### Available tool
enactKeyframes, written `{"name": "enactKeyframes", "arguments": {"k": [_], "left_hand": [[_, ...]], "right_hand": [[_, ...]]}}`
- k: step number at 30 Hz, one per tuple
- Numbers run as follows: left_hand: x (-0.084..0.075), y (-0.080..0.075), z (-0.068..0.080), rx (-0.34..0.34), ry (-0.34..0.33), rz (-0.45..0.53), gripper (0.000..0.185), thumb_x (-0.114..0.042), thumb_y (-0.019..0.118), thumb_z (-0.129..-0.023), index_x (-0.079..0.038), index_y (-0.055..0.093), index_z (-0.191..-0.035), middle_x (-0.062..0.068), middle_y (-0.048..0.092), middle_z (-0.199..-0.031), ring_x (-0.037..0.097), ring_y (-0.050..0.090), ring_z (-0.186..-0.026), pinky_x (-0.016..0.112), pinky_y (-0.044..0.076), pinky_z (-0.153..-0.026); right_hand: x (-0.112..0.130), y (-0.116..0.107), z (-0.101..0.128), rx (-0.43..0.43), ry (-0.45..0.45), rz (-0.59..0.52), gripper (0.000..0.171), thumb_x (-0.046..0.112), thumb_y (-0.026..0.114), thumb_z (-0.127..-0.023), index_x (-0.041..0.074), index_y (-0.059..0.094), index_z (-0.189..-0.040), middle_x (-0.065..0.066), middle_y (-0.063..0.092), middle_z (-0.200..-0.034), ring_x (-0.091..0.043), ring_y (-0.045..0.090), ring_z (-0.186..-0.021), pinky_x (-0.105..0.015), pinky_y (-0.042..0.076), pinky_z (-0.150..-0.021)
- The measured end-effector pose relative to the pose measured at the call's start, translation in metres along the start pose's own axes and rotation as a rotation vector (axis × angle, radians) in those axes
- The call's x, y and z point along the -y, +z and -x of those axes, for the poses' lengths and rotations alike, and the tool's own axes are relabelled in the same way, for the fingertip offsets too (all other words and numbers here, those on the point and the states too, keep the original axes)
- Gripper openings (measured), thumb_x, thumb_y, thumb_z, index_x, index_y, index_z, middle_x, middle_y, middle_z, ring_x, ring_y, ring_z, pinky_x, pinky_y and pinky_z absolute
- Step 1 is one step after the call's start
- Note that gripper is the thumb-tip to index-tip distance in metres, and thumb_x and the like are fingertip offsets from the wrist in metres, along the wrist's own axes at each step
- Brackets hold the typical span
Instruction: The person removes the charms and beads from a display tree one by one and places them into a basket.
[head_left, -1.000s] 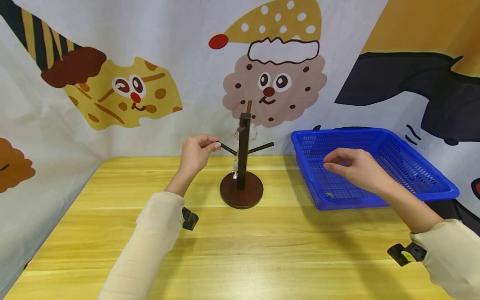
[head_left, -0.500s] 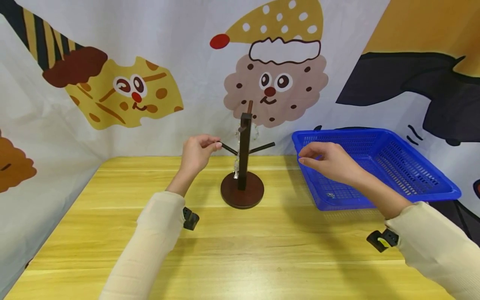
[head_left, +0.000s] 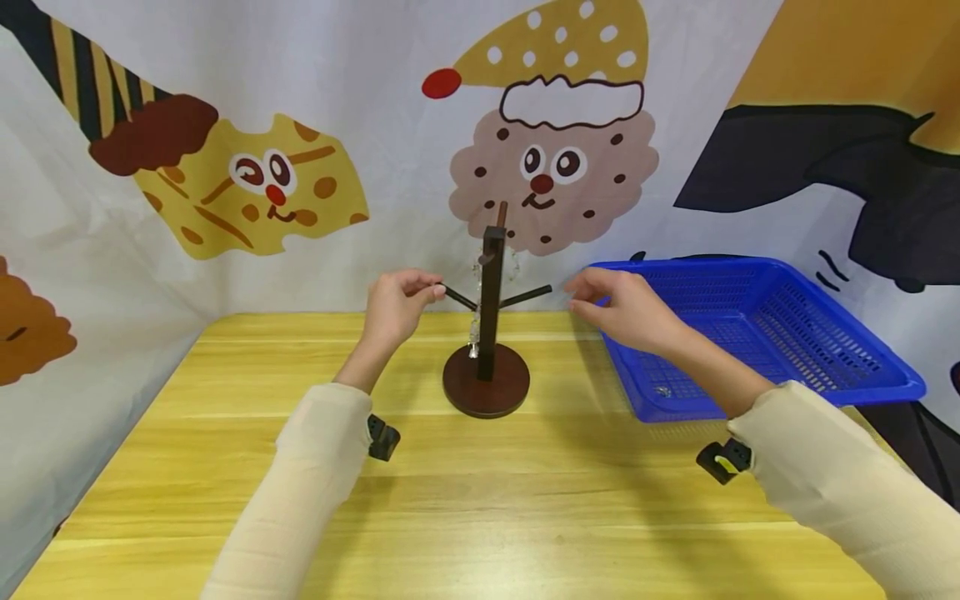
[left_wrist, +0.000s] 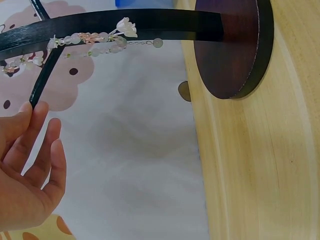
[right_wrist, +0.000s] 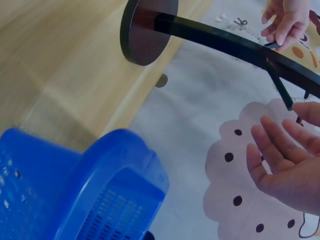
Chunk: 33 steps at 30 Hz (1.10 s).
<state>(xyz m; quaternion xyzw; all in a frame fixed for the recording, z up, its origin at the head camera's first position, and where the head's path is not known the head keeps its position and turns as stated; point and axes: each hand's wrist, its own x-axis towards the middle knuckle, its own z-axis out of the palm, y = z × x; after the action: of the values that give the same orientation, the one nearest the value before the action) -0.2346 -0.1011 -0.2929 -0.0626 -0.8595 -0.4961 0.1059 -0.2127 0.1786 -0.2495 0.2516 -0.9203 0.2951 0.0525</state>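
Observation:
A dark wooden jewelry stand (head_left: 491, 308) with a round base and slanted pegs stands upright on the table. My left hand (head_left: 397, 308) pinches the tip of its left peg (left_wrist: 42, 80) between thumb and forefinger. A beaded bracelet (left_wrist: 92, 39) with a white flower charm hangs along the post; more clear beads show near the upper pegs. My right hand (head_left: 622, 308), fingers loosely bent and holding nothing visible, hovers just right of the right peg (head_left: 527, 296). In the right wrist view, its fingertips appear close to that peg's end; contact is unclear.
At the right, a blue plastic basket (head_left: 765, 400) stands near the back, partly behind my right forearm. A small shiny item (head_left: 662, 391) lies in its near left corner. A printed cloth (head_left: 405, 167) hangs behind the wooden table (head_left: 480, 500).
My right hand has moved left from over the basket toward the stand's right peg. My left hand has kept its pinch on the left peg, and the stand looks unmoved.

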Motion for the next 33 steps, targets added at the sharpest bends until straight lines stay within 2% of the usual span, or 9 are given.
{"name": "enactKeyframes", "arguments": {"k": [7,19,33], "left_hand": [[-0.001,0.0,0.0,0.004,-0.007,0.006,0.021,-0.018,0.062,-0.088,-0.005,0.069,-0.102,0.011,0.069,-0.092,0.023,0.065,-0.087,0.035,0.049,-0.079],[-0.001,0.002,0.0,0.001,0.006,0.003,0.02,-0.017,0.061,-0.088,-0.005,0.069,-0.102,0.011,0.069,-0.091,0.023,0.065,-0.086,0.036,0.049,-0.078],[-0.001,0.001,0.002,0.003,0.017,-0.02,0.02,-0.015,0.061,-0.089,-0.005,0.069,-0.104,0.011,0.069,-0.093,0.023,0.065,-0.087,0.035,0.05,-0.077]], "right_hand": [[0.005,0.005,-0.007,0.008,0.015,-0.023,0.02,0.013,0.058,-0.09,0.002,0.062,-0.107,-0.008,0.067,-0.087,-0.021,0.059,-0.08,-0.036,0.044,-0.067],[0.008,0.012,-0.018,-0.03,0.005,-0.014,0.015,0.009,0.055,-0.091,0.001,0.065,-0.098,-0.012,0.065,-0.086,-0.025,0.059,-0.081,-0.04,0.047,-0.072],[0.007,0.015,-0.017,-0.056,-0.004,-0.032,0.014,0.009,0.056,-0.091,0.001,0.065,-0.097,-0.013,0.066,-0.087,-0.028,0.061,-0.082,-0.042,0.047,-0.072]]}}
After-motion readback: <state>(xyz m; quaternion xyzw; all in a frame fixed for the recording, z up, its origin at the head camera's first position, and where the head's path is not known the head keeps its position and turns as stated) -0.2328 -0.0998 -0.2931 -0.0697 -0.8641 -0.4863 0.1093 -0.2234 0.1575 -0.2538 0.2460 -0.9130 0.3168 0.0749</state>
